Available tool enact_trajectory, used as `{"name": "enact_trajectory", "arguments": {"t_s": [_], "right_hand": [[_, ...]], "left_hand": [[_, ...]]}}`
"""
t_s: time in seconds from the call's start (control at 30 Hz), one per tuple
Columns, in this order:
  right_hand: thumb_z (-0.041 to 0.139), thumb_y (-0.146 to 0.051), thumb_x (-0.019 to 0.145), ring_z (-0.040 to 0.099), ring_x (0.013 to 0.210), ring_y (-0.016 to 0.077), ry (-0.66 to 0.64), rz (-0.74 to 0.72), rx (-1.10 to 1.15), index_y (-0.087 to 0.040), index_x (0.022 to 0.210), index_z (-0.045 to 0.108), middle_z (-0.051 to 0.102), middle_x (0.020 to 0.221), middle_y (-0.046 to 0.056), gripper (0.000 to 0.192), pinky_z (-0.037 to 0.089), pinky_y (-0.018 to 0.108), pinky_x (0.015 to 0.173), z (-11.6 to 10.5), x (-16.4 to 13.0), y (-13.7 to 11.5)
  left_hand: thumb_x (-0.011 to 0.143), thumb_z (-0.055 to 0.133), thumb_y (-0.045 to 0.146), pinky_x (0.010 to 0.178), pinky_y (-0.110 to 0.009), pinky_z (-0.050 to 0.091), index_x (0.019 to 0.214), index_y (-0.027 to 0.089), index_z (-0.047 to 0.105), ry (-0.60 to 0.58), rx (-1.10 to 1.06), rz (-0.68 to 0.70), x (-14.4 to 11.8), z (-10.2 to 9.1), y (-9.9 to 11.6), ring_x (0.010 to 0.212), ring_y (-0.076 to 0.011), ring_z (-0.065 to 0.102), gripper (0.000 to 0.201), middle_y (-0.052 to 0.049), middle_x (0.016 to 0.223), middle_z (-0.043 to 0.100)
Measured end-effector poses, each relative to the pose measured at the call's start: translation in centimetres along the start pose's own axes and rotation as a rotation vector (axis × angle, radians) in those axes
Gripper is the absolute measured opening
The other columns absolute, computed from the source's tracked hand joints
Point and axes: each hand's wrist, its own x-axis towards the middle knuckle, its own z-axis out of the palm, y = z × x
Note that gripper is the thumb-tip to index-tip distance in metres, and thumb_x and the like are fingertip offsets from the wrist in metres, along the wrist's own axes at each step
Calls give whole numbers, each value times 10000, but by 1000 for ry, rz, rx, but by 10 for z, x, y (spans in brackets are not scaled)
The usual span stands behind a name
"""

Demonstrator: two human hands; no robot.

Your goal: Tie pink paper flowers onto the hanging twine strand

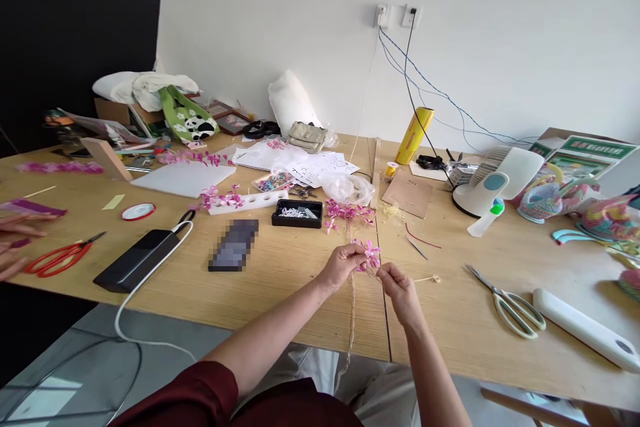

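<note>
My left hand (341, 265) pinches a small pink bead flower (370, 253) above the wooden table (280, 280). My right hand (400, 285) is just to its right, fingers closed on the thin wire or thread below the flower. A pale twine strand (351, 320) hangs from the flower over the table's front edge. A pile of similar pink flowers (349, 211) lies just behind my hands.
Pale-handled scissors (510, 303) and a white bar (585, 330) lie right. A black tray (297, 213), a blurred dark item (234, 245), a black power bank (136, 259), red scissors (60, 257) lie left. Another person's hand (15, 237) rests at the left edge. Yellow roll (415, 135) behind.
</note>
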Motion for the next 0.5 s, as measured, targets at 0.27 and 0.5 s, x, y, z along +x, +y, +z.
{"name": "enact_trajectory", "arguments": {"t_s": [0.27,0.5], "right_hand": [[484,-424,793,326,517,92,79,7,4,-176,650,505,362,537,-37,287,272,203,459,16,-3,-2],[473,-374,788,546,765,185,123,-28,-288,-186,824,621,597,822,47,242,426,283,668,-2,-10,3]], "left_hand": [[727,600,340,431,-182,264,683,125,543,114,8,116,-1,3,-11,457,-40,354,227,34,560,461],[713,616,361,438,-184,252,668,124,535,47,-29,64,-8,6,-7,485,-48,371,254,19,570,480]]}}
